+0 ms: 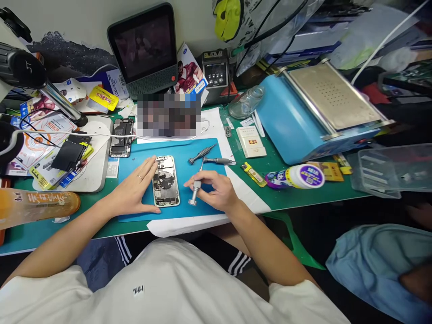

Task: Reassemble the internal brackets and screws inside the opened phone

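Observation:
An opened phone housing (166,182) lies on the blue work mat (202,211), its inner parts showing. Against its left edge rests my left hand (138,189), fingers stretched out and thumb near the lower corner. My right hand (216,191) is closed around a small grey screwdriver (195,193), held just right of the phone, apart from it. Its knobbed end points down toward me, the thin shaft up and away. Beyond it on the mat lie another grey screwdriver (201,154) and a third one (219,160).
A second opened phone (121,137) lies at the back left, near a tablet-like screen (143,49). On the left lies an orange drink bottle (40,204). At right are a blue machine with a metal plate (286,117), a white box (251,141), a lighter (253,174) and a purple-white container (295,176).

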Motion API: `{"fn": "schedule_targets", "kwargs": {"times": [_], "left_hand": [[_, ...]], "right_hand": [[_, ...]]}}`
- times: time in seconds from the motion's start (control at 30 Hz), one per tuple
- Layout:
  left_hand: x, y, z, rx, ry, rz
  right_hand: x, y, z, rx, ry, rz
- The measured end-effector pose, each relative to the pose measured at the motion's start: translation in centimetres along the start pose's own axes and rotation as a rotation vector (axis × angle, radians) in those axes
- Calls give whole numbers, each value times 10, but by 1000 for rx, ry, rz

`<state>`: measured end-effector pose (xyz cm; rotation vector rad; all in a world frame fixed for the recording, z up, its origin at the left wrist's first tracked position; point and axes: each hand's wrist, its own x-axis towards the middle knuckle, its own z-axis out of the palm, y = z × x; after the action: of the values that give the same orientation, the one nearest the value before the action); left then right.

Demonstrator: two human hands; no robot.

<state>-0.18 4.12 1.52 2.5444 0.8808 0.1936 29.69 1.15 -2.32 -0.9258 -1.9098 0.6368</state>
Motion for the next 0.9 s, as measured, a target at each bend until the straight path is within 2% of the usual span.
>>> {"fn": "schedule_targets", "kwargs": {"times": [0.27, 0.37, 0.43, 0.67, 0.9], "left_hand": [[-2, -6, 4, -3, 17, 13], [-2, -5, 3, 20, 26, 7], [-2, -5, 2, 33, 26, 2], [0, -6, 4, 45, 29, -6], [1, -3, 3, 71, 33, -15]], "right_hand": [[-4, 15, -1, -336, 415, -100], [3, 15, -4, -365, 582, -103], [9, 14, -4, -343, 641, -103], [14, 19, 1, -195, 623, -24], [18, 9, 3, -32, 503, 54]]}}
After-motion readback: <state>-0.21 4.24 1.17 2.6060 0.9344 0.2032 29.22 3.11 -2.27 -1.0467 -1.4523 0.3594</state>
